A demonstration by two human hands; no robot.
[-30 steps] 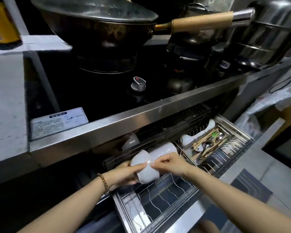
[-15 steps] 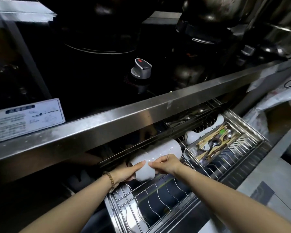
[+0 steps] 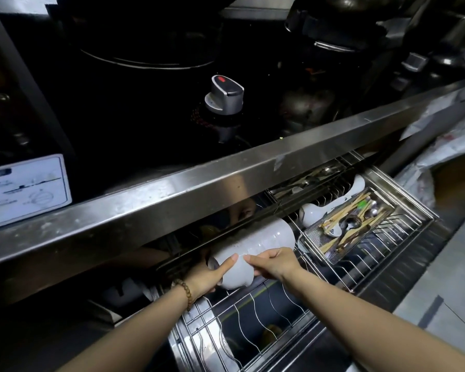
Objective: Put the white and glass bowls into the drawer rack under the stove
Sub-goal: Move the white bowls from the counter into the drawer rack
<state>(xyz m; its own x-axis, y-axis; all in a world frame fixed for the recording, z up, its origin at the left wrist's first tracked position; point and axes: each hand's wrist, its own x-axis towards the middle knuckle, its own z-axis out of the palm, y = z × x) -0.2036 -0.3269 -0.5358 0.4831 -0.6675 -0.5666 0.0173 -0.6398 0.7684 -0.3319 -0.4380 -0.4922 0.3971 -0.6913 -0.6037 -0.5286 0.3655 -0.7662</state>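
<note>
A white bowl (image 3: 235, 275) lies on its side at the front of a row of white bowls (image 3: 266, 237) in the pulled-out wire drawer rack (image 3: 255, 312) under the stove. My left hand (image 3: 207, 275) grips the bowl from the left, thumb on top. From the right, my right hand (image 3: 273, 264) grips its rim. The row's far end runs under the steel stove edge. No glass bowl is visible.
A steel counter edge (image 3: 226, 181) overhangs the drawer's back. A mesh cutlery tray (image 3: 352, 224) with chopsticks and spoons sits in the right half, with white dishes (image 3: 313, 213) behind it. A stove knob (image 3: 224, 95) and pots stand above. Empty wire slots lie in front.
Both hands have carried the white bowl down and back against the row of bowls in the rack. My head has dropped lower and closer to the drawer.
</note>
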